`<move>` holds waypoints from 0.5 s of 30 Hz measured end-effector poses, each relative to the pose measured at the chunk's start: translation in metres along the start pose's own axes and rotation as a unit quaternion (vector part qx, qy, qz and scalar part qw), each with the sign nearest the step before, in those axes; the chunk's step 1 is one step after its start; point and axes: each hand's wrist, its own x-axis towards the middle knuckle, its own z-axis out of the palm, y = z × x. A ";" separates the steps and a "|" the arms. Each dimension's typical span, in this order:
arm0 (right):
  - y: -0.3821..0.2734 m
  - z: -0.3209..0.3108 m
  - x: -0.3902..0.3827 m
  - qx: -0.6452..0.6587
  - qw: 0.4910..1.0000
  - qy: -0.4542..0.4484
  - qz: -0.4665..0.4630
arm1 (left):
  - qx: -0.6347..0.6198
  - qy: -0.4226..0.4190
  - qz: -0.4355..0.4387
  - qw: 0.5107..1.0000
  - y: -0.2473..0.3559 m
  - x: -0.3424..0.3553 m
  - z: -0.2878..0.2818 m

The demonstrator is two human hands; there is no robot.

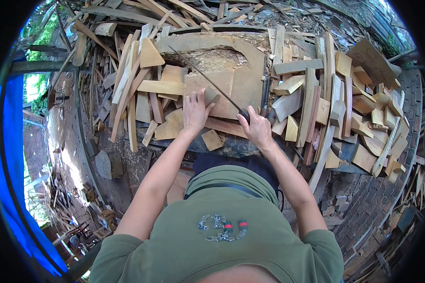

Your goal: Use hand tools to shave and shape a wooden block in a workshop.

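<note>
At the middle of the workbench, my left hand (195,109) grips a small grey-brown wood block (211,95) against a pale board (233,89). My right hand (257,126) is closed on the dark handle of a long, thin dark blade (207,81), which slants up and left across the board, just above the block. I cannot make out whether the blade touches the block. A square wood offcut (212,139) lies below the board, between my forearms.
Piles of wood strips (127,89) and cut blocks (361,127) crowd both sides, with more scrap wood behind. Dark metal bars (264,94) lie right of the board. A blue tarp (7,165) hangs at the far left. A brick surface (363,207) shows lower right.
</note>
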 end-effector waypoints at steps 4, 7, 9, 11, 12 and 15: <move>0.008 0.008 0.012 -0.037 0.998 -0.028 0.035 | 0.015 -0.006 0.012 1.000 0.006 0.002 0.000; -0.001 -0.002 0.016 -0.012 0.999 -0.022 0.042 | 0.014 -0.015 0.008 1.000 0.001 0.001 0.001; -0.001 -0.007 0.009 0.016 1.000 -0.011 0.020 | 0.030 -0.028 -0.009 0.999 0.000 -0.001 0.001; 0.002 -0.006 0.004 0.024 1.000 -0.009 0.010 | 0.029 -0.027 -0.008 0.999 0.001 0.002 0.001; 0.006 -0.002 0.004 -0.014 0.999 -0.031 0.021 | 0.028 -0.023 -0.003 0.999 0.003 0.004 0.000; 0.011 0.002 0.008 -0.026 0.999 -0.025 0.024 | 0.020 -0.024 0.004 0.999 0.004 0.000 0.000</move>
